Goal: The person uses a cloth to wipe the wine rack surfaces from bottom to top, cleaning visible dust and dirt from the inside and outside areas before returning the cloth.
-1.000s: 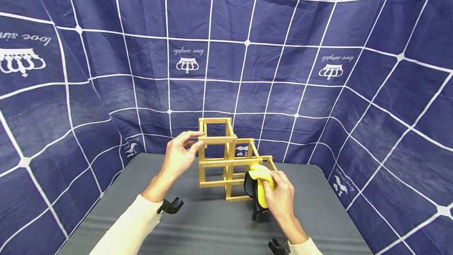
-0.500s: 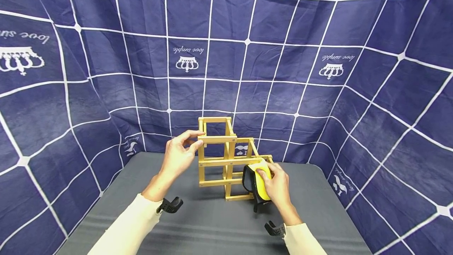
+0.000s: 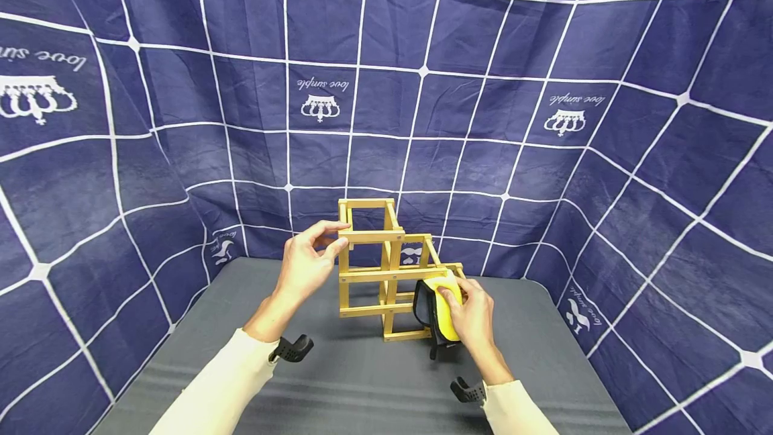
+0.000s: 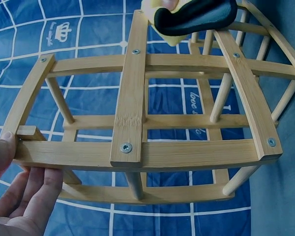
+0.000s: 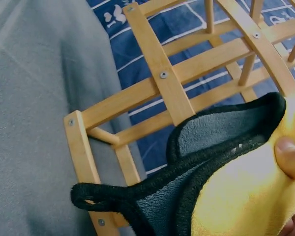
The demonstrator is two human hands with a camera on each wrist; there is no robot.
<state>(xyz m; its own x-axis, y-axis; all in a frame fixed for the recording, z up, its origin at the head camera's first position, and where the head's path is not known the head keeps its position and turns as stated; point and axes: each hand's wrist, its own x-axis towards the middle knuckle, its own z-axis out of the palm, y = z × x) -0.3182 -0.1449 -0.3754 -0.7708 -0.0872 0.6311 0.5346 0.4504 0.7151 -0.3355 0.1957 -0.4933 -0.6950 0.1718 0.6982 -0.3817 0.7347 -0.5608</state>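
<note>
A stepped wooden rack [image 3: 392, 275] of slats and dowels stands in the middle of the head view. My left hand [image 3: 306, 264] pinches its upper left corner; the left wrist view shows the thumb above the slat [image 4: 64, 151] and the fingers beneath. In my right hand [image 3: 474, 314] is a folded cleaning cloth [image 3: 445, 307], yellow on one face and dark grey on the other, with black edging. It lies against the rack's lower right step. The right wrist view shows my thumb [image 5: 287, 155] pressing the yellow face and a black hanging loop [image 5: 91, 195] at one corner.
The rack stands on a grey-covered table [image 3: 338, 381]. A blue curtain [image 3: 386, 106] with white grid lines rises behind it and along both sides. A black wrist mount [image 3: 292, 349] is strapped to my left wrist, another black mount [image 3: 468, 391] to the right.
My right hand has moved slightly left with the cloth, its thumb now flat on the yellow face. The cloth's bunched top looks flatter. My left hand keeps its hold on the rack.
</note>
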